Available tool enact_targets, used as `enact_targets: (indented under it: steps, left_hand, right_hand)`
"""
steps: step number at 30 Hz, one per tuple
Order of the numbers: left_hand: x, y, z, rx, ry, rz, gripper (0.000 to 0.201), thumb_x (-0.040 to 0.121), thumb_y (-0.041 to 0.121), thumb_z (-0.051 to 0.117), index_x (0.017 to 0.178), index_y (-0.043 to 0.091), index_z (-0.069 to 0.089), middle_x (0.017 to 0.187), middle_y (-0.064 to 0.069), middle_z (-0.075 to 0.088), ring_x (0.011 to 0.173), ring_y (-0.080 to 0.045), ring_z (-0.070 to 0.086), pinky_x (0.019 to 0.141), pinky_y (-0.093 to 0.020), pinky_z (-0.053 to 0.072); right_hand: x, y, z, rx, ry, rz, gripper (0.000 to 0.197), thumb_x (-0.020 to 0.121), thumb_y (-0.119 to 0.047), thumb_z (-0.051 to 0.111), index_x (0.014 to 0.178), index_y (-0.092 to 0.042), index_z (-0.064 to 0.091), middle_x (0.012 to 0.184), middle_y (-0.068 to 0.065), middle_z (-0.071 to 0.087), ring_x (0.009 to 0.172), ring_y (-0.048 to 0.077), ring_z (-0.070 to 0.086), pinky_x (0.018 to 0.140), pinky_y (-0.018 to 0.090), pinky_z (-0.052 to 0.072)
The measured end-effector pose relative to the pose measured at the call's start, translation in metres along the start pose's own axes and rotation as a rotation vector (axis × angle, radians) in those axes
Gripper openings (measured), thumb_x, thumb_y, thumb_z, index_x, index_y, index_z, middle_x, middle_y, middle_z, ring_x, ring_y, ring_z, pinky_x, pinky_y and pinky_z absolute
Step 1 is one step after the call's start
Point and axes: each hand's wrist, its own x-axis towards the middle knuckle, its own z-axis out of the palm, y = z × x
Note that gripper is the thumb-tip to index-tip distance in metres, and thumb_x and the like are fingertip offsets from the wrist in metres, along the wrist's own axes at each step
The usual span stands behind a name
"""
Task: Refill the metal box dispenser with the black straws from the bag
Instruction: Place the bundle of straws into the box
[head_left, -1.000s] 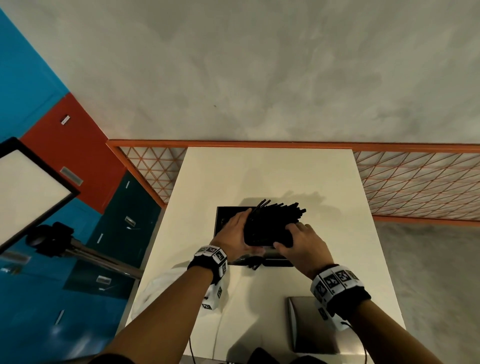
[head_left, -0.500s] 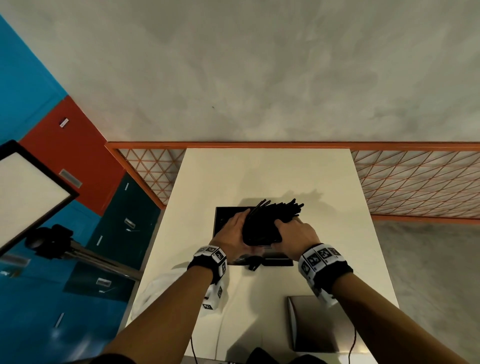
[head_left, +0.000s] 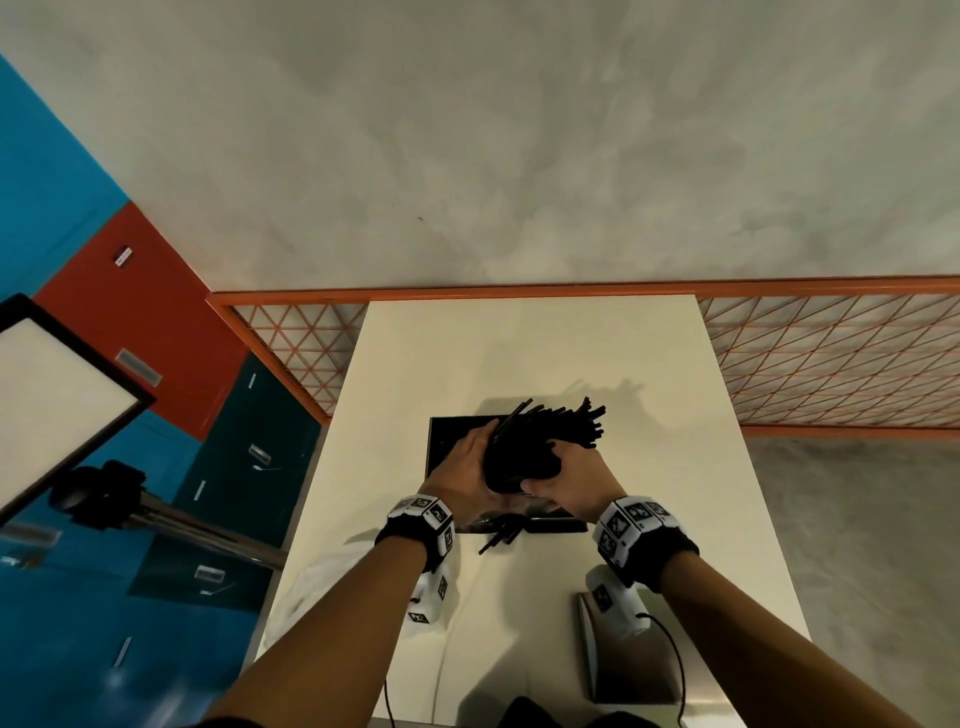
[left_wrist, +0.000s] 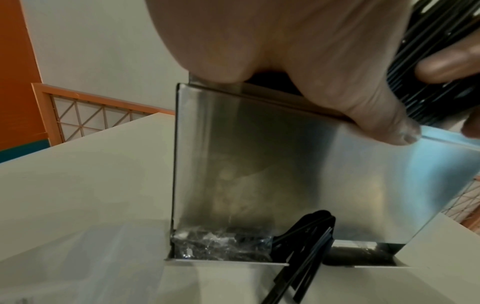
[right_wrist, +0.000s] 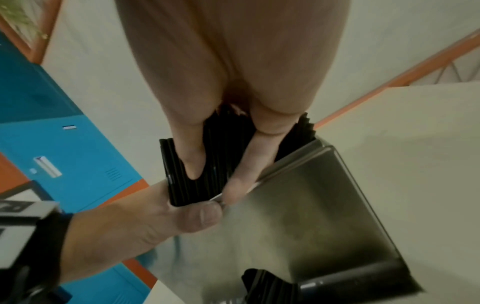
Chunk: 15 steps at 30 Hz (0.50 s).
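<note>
A thick bundle of black straws (head_left: 524, 449) is held between both hands, over the open top of the metal box dispenser (head_left: 445, 441) in the middle of the white table (head_left: 519, 353). My left hand (head_left: 467, 467) grips the bundle's left side, its thumb (left_wrist: 376, 119) lying at the box's front rim. My right hand (head_left: 566, 475) grips the right side, fingers (right_wrist: 192, 156) curled over the straws (right_wrist: 221, 164). The far straw ends fan out to the right beyond the box. A few loose straws (left_wrist: 306, 246) stick out of the dispenser's lower front tray.
A flat metal lid (head_left: 623, 660) lies on the table at the near right. A pale plastic bag (head_left: 317, 587) sits at the table's near left edge. An orange mesh railing (head_left: 831, 364) runs behind the table, with lockers and a light panel to the left.
My right hand has slid left and closed round the bundle. The straws are now squeezed tighter between both hands over the box. My left hand has stayed put.
</note>
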Motion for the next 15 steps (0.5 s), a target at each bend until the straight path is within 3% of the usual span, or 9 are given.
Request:
enact_targets:
  steps: [2,4,6,8,11,15]
  left_hand:
    - [0.000,0.001,0.000,-0.009,0.009,0.001,0.138,0.052,0.082,0.083,0.160,0.033,0.013,0.159,0.016,0.028,0.144,-0.006,0.031,0.120,-0.034,0.033]
    - [0.000,0.001,0.000,-0.014,0.013,0.005,0.138,0.051,0.080,0.084,0.160,0.033,0.014,0.158,0.015,0.029,0.144,-0.007,0.033,0.119,-0.034,0.035]
    - [0.001,0.002,0.000,-0.027,0.012,0.011,0.137,0.052,0.077,0.086,0.160,0.032,0.015,0.159,0.013,0.029,0.144,-0.009,0.034,0.119,-0.035,0.035]
    - [0.001,0.001,-0.001,-0.046,0.017,0.014,0.135,0.053,0.075,0.086,0.160,0.031,0.015,0.159,0.011,0.030,0.145,-0.011,0.034,0.120,-0.037,0.035]
    - [0.002,0.000,0.000,-0.092,0.057,0.018,0.135,0.053,0.079,0.083,0.160,0.030,0.017,0.159,0.008,0.033,0.145,-0.012,0.035,0.120,-0.042,0.036]
    - [0.003,-0.002,0.001,-0.127,0.097,0.033,0.129,0.056,0.073,0.086,0.159,0.032,0.020,0.157,0.007,0.037,0.145,-0.012,0.037,0.119,-0.043,0.038]
  right_hand:
    - [-0.001,-0.001,0.001,0.013,0.022,0.002,0.054,0.077,-0.033,0.080,0.127,-0.022,0.062,0.114,-0.005,0.069,0.095,0.010,0.063,0.074,0.007,0.044]
    - [-0.002,0.000,0.002,0.041,0.046,0.010,0.055,0.077,-0.034,0.080,0.127,-0.022,0.062,0.117,-0.004,0.069,0.106,0.016,0.062,0.083,0.016,0.042]
    - [-0.001,0.001,0.003,0.057,0.052,0.022,0.052,0.077,-0.032,0.079,0.125,-0.022,0.063,0.116,-0.003,0.070,0.107,0.018,0.063,0.084,0.020,0.041]
    - [0.001,0.003,0.004,0.080,0.058,0.035,0.044,0.076,-0.030,0.076,0.119,-0.025,0.066,0.110,-0.005,0.072,0.100,0.014,0.065,0.083,0.020,0.044]
    - [0.004,0.003,0.001,0.258,0.076,0.050,0.033,0.071,-0.027,0.072,0.103,-0.029,0.070,0.092,-0.007,0.076,0.082,0.012,0.073,0.083,0.036,0.059]
    - [0.004,-0.009,-0.014,0.396,0.077,0.019,0.019,0.081,-0.008,0.065,0.097,-0.018,0.069,0.090,0.003,0.075,0.074,0.020,0.075,0.074,0.043,0.062]
